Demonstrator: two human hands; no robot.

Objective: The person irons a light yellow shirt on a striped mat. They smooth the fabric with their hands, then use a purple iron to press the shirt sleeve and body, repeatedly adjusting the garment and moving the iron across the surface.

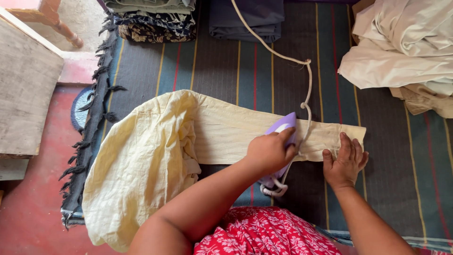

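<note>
Wooden board [26, 94] is sitting far left, off the mat, over red floor [33, 203]. Striped mat [226, 71] is running across most of my view, dark fringe along its left edge. Folded clothes [155, 16] are stacked at the mat's top edge, a darker folded piece [252, 19] just beside them.

Pale yellow garment [155, 156] is lying across the mat: I'm seeing it bunched and loose on the left, flattened into a long strip toward the right, ending near the right hand.

Left hand [270, 152] is reaching in from the lower left with the forearm crossing over the bunched cloth. Fingers are curling tight around the handle of the purple iron [284, 127]; thumb side is wrapping over the top, no gap showing. Iron is sitting on the flat strip, nose pointing away from me. Its white cord [273, 49] is trailing up and off the top edge, with a loop coiling near the iron's heel.

Right hand [344, 163] is pressing flat on the strip's right end, just beside the iron, fingers extended and close together, palm down, gripping nothing.

Cream cloth pile [406, 47] is heaped at top right, well apart from both hands. Red floral fabric [264, 233] is showing at bottom centre.
</note>
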